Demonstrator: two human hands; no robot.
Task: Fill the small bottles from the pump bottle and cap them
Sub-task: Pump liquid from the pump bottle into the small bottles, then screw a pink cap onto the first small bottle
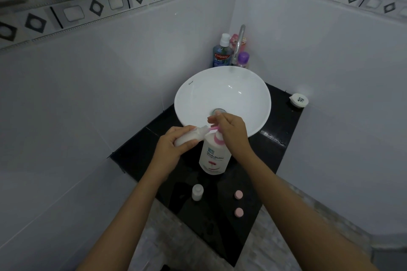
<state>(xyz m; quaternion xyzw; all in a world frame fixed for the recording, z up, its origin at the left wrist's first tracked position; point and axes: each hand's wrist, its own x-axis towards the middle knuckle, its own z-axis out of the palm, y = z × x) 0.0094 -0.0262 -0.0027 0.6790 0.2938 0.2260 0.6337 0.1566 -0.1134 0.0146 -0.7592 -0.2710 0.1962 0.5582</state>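
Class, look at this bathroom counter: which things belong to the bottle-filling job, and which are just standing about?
Part of the job:
pump bottle, pressed by the right hand
small bottle held at the spout by the left hand
second small bottle, uncapped
two pink caps

Just standing about:
mouthwash bottle
purple-capped bottle
white lidded container
basin and tap

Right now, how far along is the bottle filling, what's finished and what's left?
Nothing looks finished: no small bottle is capped yet. In hand: the left hand holds a small white bottle tilted at the pink spout of the white pump bottle, and the right hand is on the pump. Left: a second small white bottle stands uncapped on the black counter, and two round pink caps lie unused.
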